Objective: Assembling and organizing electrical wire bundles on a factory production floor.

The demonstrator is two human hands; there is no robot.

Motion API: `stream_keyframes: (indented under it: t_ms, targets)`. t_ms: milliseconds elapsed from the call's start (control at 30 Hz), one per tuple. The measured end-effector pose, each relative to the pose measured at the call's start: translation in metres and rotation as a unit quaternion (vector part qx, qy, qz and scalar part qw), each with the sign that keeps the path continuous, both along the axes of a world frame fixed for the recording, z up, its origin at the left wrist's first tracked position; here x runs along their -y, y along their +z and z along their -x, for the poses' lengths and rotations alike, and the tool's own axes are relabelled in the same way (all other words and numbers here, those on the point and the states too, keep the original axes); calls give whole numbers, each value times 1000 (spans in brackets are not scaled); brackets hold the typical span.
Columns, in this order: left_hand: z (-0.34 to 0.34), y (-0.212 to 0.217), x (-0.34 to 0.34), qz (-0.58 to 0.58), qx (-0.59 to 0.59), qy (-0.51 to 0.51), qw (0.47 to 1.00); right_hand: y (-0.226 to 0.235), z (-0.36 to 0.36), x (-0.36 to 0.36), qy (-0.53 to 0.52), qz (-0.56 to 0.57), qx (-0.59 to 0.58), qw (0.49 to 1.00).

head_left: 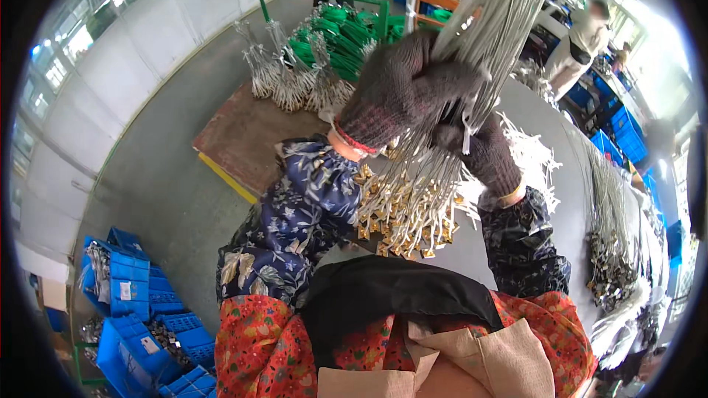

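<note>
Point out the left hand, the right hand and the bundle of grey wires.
left hand (402, 92), head view, back of the glove.
right hand (483, 151), head view, glove's back.
bundle of grey wires (498, 11), head view, upper strands.

A thick bundle of thin grey-white cables (487, 15) hangs nearly upright in the middle of the view, its strands packed side by side and running up out of the top edge. Lower down the strands fan apart, and each one ends in a small brass-coloured metal terminal (402, 214) (there are dozens of these, crowded into a loose cluster). The cluster dangles just above a pale grey tabletop (461, 250). Short white tie strips (466, 121) hang from the bundle about halfway along its visible length.
</note>
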State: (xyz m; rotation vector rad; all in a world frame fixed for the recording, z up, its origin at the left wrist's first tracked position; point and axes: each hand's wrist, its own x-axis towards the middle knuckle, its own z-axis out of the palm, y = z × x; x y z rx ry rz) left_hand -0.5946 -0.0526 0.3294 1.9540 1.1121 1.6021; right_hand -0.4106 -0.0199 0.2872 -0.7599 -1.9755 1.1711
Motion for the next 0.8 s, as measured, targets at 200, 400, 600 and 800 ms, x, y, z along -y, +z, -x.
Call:
stream_keyframes:
  t_ms: [200, 400, 600, 800]
  targets:
    - [25, 6, -22, 162, 79, -42, 983, -14, -6, -81, 81, -140, 100, 982]
    - [38, 36, -50, 51, -140, 137, 979, -20, 6, -132, 67, -244, 91, 963]
    - [68, -8, -153, 25, -45, 77, 996, -33, 24, -163, 50, -243, -29, 968]
    - [93, -12, -183, -47, 17, -27, 998, -37, 54, -165, 129, -61, -119, 983]
